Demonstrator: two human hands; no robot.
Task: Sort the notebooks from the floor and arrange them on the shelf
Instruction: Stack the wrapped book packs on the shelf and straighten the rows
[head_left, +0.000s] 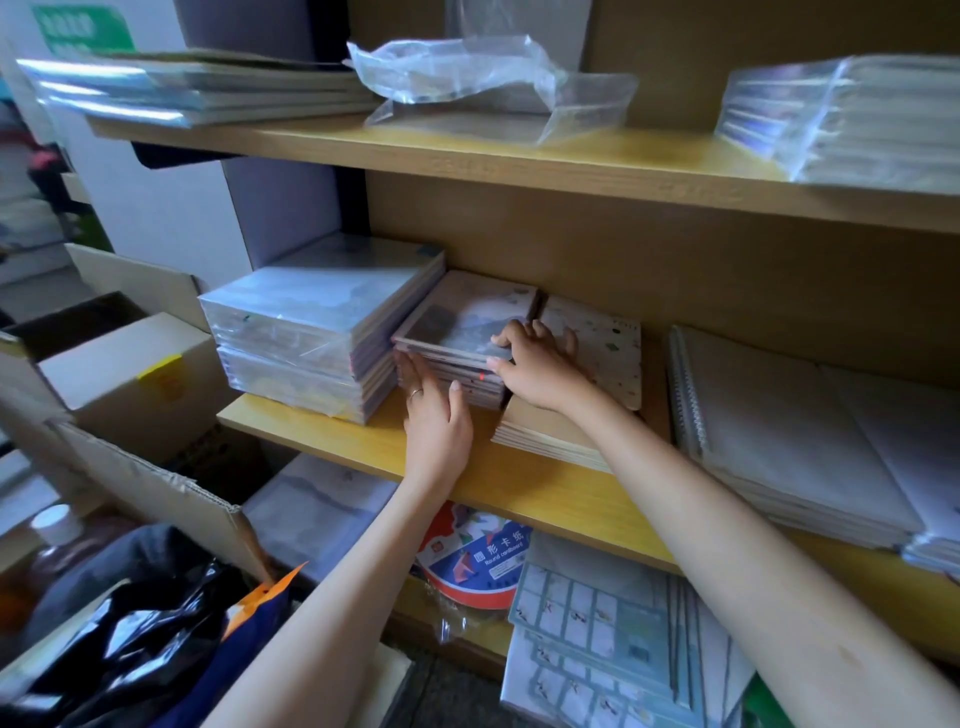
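A small stack of notebooks (457, 332) with pale printed covers sits on the middle wooden shelf (519, 493). My left hand (434, 410) lies flat, its straight fingers pressing the stack's front left edge. My right hand (537, 364) grips the stack's right front corner, fingers over the top cover and thumb on the side. A taller pile of plastic-wrapped notebooks (317, 327) stands touching the stack on its left. Speckled notebooks (605, 343) lie just right of it, and a brown-covered pile (545, 436) lies under my right wrist.
Spiral-bound pads (789, 441) fill the shelf's right part. The upper shelf (519, 161) carries wrapped packs (857, 119), flat books (197, 88) and an empty plastic wrapper (483, 83). Cardboard boxes (130, 374) and a black bag (130, 634) stand at left. Paper packs (597, 623) lie below.
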